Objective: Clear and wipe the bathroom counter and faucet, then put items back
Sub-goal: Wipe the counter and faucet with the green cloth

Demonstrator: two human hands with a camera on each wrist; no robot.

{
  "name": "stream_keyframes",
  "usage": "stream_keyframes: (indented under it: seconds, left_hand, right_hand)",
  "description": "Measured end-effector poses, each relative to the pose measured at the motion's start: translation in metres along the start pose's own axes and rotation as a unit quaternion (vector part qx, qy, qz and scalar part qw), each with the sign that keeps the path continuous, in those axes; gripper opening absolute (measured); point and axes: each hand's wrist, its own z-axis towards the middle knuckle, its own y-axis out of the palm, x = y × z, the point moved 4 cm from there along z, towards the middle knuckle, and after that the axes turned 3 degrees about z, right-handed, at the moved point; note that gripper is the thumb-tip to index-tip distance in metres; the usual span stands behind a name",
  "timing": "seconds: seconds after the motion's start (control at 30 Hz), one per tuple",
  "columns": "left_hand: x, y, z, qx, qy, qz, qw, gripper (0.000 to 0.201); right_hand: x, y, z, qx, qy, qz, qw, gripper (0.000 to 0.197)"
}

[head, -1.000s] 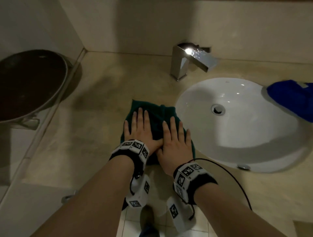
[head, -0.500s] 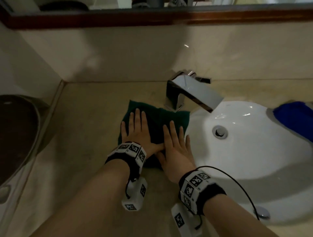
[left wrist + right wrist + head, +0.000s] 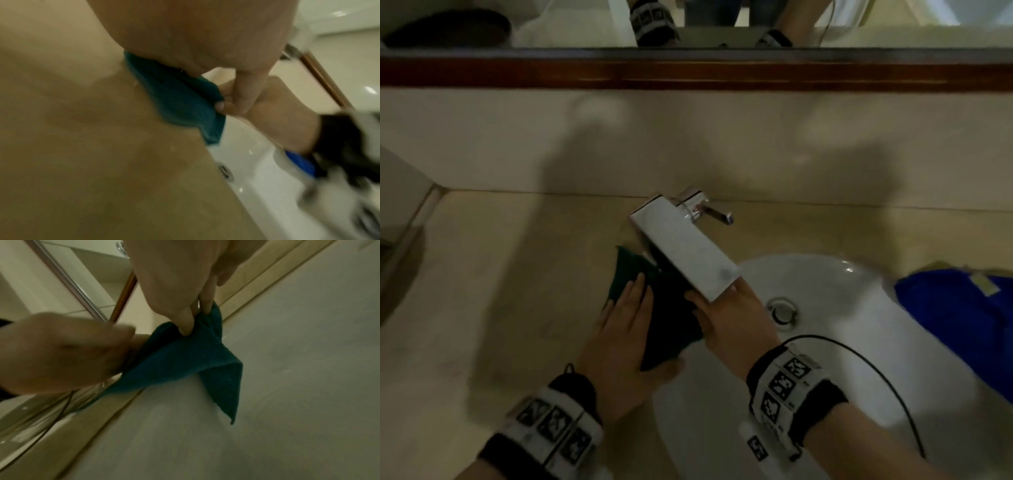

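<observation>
Green cloth (image 3: 179, 363) is pinched by curled fingers of the right hand (image 3: 174, 275), clear in the right wrist view but hidden behind the faucet spout (image 3: 685, 260) in the head view. The left hand (image 3: 625, 342) lies flat on it, fingers straight. It rests on the countertop (image 3: 500, 291) at the sink (image 3: 859, 308) rim, with its long axis toward the faucet base.

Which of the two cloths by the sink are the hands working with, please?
The dark green cloth beside the faucet: the left hand presses it, the right hand pinches it. The blue cloth lies untouched.
</observation>
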Motion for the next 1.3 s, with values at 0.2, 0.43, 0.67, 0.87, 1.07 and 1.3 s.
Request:
stream_keyframes:
  seconds: [0.2,0.43,0.67,0.87,1.07,1.3]
  left_hand:
    - [0.035,-0.017,0.004,0.168,0.049,-0.074,0.982,0.059]
    - [0.012,-0.008,0.014,0.056,-0.131,0.041,0.989,0.095]
    - [0.017,0.006,0.048,0.067,-0.186,0.025,0.98,0.103]
    - [0.026,-0.001,0.056,0.032,-0.224,0.036,0.973,0.097]
    - [0.042,-0.015,0.05,-0.01,-0.268,0.021,0.963,0.106]
    - [0.042,-0.004,0.055,0.148,-0.267,-0.013,0.952,0.12]
  right_hand:
    - [0.103,-0.051,0.007,0.035,0.146,0.062,0.987,0.032]
    - [0.144,-0.079,0.015,0.243,0.309,0.227,0.891,0.026]
    - [0.079,-0.023,0.053,0.122,0.181,0.163,0.962,0.034]
    - [0.047,0.028,0.056,-0.061,0.008,-0.018,0.998,0.062]
    - [0.109,-0.014,0.039,0.063,0.105,0.021,0.992,0.052]
    - [0.054,0.028,0.069,-0.059,0.061,-0.058,0.995,0.054]
